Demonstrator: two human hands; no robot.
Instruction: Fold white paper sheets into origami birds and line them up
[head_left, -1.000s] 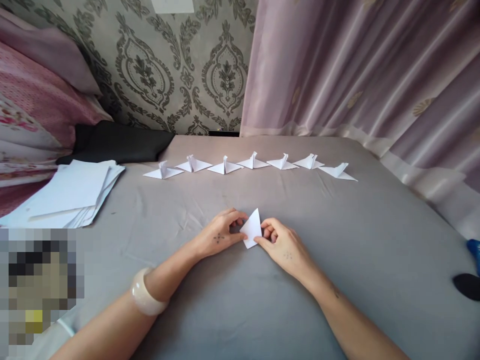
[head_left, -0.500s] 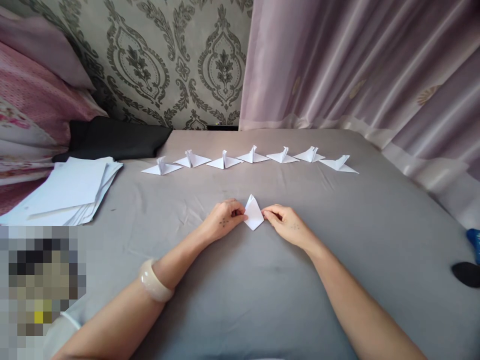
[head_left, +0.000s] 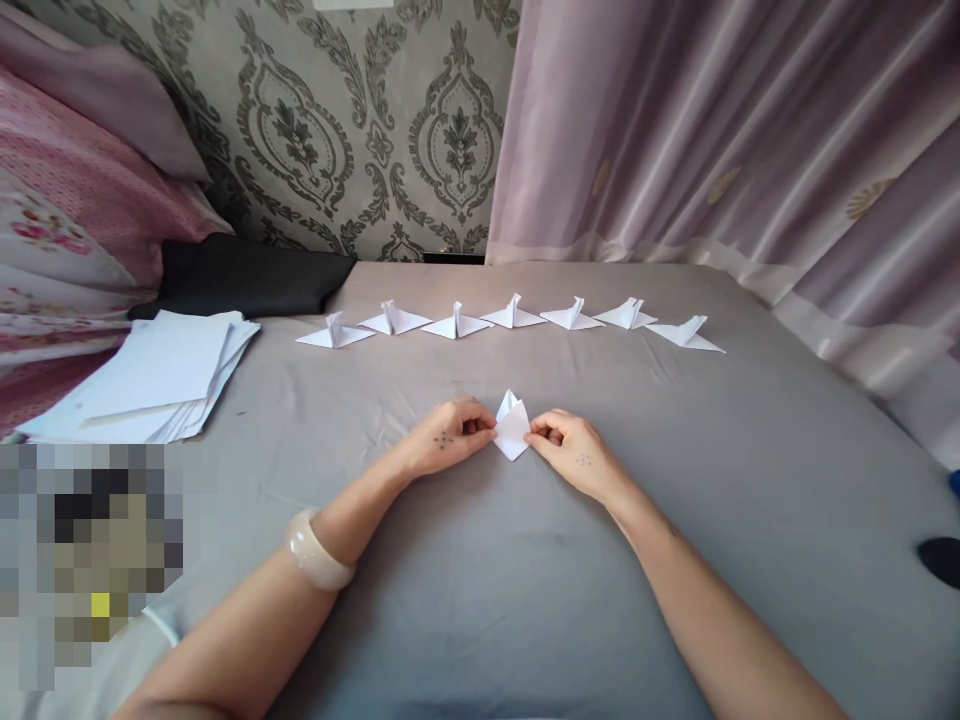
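Note:
A small white folded paper (head_left: 513, 430), kite-shaped with its upper flap lifted from the layer behind, is between my two hands just above or on the grey cloth. My left hand (head_left: 454, 437) pinches its left corner between thumb and fingers. At its right corner, the thumb and fingertips of my right hand (head_left: 568, 446) are closed on the edge. Beyond my hands, several white folded paper birds (head_left: 456, 322) stand in a curved row, wings spread.
A stack of white paper sheets (head_left: 165, 365) lies at the left, in front of a black folded item (head_left: 251, 275). Grey cloth (head_left: 480, 600) covers the surface. Purple curtains (head_left: 637, 120) hang at the back right. A dark rounded object (head_left: 941, 562) shows at the right edge. A blurred patch hides the lower left.
The paper's top flap has come away from the layer behind, opening a gap at the tip. My right fingers have closed on the right corner. The view has shifted slightly.

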